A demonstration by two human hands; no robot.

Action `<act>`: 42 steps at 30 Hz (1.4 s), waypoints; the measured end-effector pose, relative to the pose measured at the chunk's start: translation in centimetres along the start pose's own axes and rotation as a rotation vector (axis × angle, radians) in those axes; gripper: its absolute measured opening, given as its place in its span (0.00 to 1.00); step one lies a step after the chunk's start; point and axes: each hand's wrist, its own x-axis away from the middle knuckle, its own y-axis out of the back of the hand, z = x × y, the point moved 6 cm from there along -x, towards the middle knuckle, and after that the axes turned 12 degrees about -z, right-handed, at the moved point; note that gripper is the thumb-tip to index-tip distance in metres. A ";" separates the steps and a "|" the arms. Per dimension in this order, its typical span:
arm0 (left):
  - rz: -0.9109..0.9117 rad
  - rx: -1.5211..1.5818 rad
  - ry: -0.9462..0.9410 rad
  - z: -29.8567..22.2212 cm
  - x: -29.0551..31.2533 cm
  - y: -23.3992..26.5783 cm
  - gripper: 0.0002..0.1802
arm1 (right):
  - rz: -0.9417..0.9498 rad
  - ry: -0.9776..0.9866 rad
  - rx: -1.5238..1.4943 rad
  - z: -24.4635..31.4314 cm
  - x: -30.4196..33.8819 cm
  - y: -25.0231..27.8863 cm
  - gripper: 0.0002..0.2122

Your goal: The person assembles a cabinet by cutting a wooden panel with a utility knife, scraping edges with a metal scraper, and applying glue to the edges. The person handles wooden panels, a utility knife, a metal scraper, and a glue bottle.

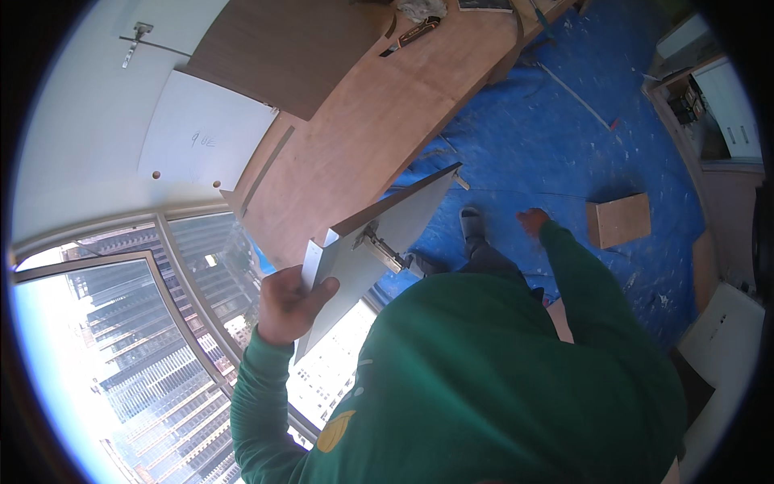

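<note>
My left hand [292,305] grips the end of a cabinet door [343,278], with the thumb on its pale face and the fingers round the other side. The door is tilted, and its long upper edge is brown. Two metal hinges are fixed to the pale face: a near hinge [379,248] with its arm sticking out, and a far hinge [460,181] by the other end. Out to my right, my right hand [532,221] hangs low over the blue floor sheet, fingers loosely apart, with nothing visible in it.
A wooden worktop [355,153] runs along the left, bearing a brown panel [282,52] and a utility knife [414,34]. A white panel [205,133] leans behind. A wooden box [619,220] sits on the blue sheet [516,153]. Windows [161,234] are at my left.
</note>
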 end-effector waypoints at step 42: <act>-1.197 0.761 0.318 32.2 9.9 9.1 0.47 | -0.447 1.206 -0.331 55.1 31.5 30.1 0.31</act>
